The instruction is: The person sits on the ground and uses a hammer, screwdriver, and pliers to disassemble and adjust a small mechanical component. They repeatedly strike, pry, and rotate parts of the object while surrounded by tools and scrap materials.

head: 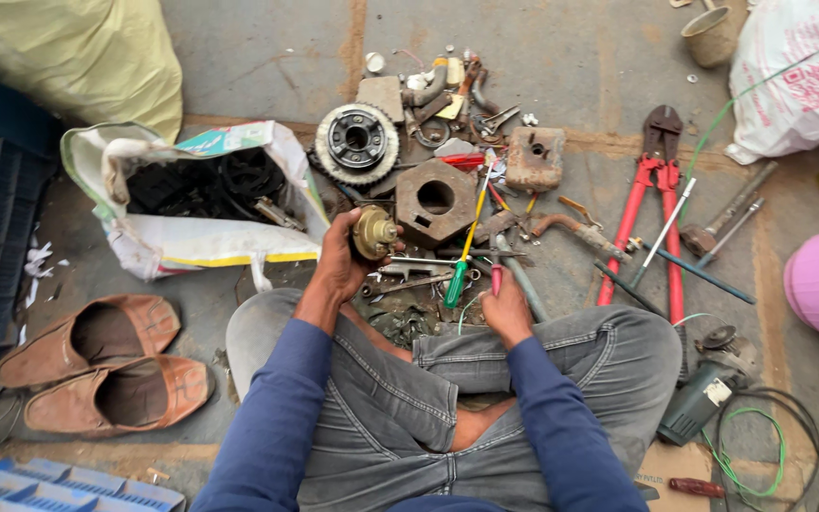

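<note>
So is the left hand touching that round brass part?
Touching. The head view shows the left hand wrapped around the round brass part, fingers behind it and thumb against its rim.

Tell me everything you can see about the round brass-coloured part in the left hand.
The round brass-coloured part looks like worn, dull metal, disc-shaped with a raised hub at its centre. The left hand grips it from its left side, fingers wrapped around the edge, holding it up above the scattered tools, its face turned toward the camera. Finer detail is too small to tell.

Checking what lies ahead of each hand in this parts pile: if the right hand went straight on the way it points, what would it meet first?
Probably the grey metal rod lying just past the right hand, which grips a red-handled tool; the green-handled screwdriver lies slightly left. Depth is uncertain.
</note>
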A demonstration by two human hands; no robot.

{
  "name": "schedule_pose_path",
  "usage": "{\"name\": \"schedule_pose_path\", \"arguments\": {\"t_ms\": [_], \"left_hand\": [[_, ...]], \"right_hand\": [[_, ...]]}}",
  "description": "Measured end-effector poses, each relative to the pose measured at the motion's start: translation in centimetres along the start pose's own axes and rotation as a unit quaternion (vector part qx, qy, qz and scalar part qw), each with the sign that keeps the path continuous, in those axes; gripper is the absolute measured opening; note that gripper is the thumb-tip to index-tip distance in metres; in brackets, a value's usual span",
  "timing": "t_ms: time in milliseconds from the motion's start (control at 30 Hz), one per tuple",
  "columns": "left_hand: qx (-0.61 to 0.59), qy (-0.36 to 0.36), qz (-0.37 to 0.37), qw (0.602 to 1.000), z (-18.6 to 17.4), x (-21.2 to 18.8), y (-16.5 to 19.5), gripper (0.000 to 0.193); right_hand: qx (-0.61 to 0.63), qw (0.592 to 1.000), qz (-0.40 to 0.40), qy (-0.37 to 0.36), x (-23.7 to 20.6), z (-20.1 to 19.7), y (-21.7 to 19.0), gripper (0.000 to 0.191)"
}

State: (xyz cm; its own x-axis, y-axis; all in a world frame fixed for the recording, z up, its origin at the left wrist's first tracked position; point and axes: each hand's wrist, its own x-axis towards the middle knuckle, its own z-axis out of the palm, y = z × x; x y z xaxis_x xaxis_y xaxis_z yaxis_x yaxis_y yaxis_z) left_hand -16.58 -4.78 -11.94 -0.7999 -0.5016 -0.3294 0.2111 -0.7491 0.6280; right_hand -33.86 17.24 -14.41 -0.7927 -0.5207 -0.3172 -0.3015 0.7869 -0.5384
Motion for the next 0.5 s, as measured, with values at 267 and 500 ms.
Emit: {"name": "schedule_pose_path", "arguments": {"t_ms": [267, 500], "left_hand": [[0.018, 0.004, -0.014, 1.000, 0.6, -0.2, 0.0, 0.061], [0.017, 0.029, -0.007, 0.999, 0.7, -0.4, 0.2, 0.086]], "right_hand": [[-0.071, 0.994, 0.082, 0.026, 0.8, -0.7, 0.2, 0.078], [-0.153, 0.977, -0.045, 0.141, -1.1, -0.5, -1.4, 0.073]]}}
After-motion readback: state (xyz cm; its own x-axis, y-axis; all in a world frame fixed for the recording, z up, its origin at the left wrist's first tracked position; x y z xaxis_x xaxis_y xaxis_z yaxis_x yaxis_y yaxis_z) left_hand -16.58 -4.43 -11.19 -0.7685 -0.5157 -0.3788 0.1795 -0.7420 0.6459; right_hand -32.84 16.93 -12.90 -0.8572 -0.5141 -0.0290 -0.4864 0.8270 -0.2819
